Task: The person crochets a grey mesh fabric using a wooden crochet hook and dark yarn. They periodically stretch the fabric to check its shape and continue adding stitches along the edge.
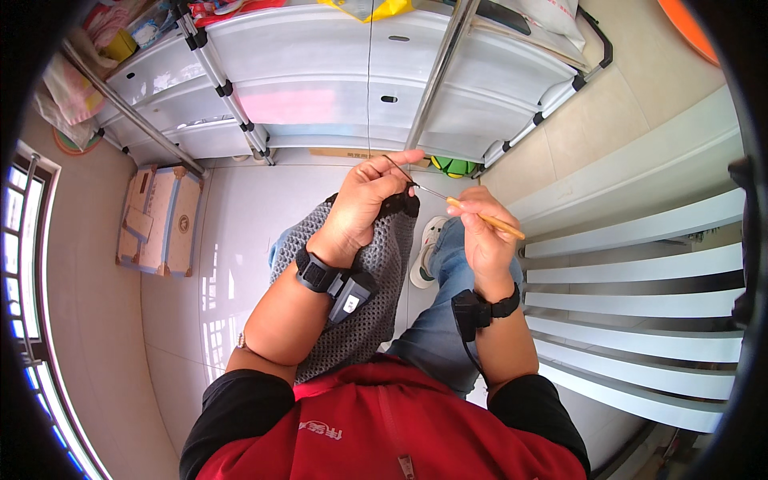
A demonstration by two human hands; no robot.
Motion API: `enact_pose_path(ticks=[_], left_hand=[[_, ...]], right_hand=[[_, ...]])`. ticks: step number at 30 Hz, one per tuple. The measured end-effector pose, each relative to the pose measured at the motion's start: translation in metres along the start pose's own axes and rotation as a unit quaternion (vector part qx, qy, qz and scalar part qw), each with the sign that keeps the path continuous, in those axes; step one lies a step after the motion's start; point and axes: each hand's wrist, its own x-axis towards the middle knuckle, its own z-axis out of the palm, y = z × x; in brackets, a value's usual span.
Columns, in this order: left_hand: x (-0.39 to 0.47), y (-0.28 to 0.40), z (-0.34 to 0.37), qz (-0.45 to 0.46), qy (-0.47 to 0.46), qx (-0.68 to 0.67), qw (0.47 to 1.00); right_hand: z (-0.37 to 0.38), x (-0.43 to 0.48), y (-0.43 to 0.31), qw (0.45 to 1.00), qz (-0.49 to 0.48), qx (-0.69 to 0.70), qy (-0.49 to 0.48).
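A grey openwork crochet piece (pixel 384 288) with a black edge (pixel 403 204) hangs over my lap. My left hand (pixel 366 201) pinches that black edge between thumb and fingers, its index finger stretched out to the right. Dark yarn (pixel 397 166) runs over this finger down to the edge. In my right hand (pixel 485 231) is a crochet hook (pixel 492 223) with a light wooden handle and a thin metal shaft, held like a pencil. The hook's tip meets the black stitches beside my left fingertips. Both wrists wear black strapped devices.
A shelf rack with white covers (pixel 324 54) and metal poles stands ahead. On the left a patterned box (pixel 159 222) rests on the tiled floor (pixel 240 198). White slats (pixel 636 270) line the right side. A green and yellow object (pixel 454 167) lies under the rack.
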Motion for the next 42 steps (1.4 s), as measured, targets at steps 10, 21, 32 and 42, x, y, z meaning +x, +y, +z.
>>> enact_pose_path(ticks=[10, 21, 32, 42], left_hand=[[-0.01, -0.013, 0.022, 0.19, 0.023, 0.299, 0.935], [-0.006, -0.004, 0.009, 0.085, -0.045, 0.124, 0.988], [-0.005, 0.003, 0.003, 0.011, -0.046, 0.042, 0.998], [-0.006, 0.002, 0.004, 0.055, -0.024, 0.095, 0.994]], right_hand=[[0.035, 0.007, 0.012, 0.967, -0.019, -0.227, 0.118], [0.023, 0.007, 0.014, 0.915, 0.146, 0.328, 0.183], [0.001, 0.001, 0.003, 0.993, 0.041, 0.092, 0.067], [0.007, -0.001, -0.001, 0.995, 0.028, 0.043, 0.09]])
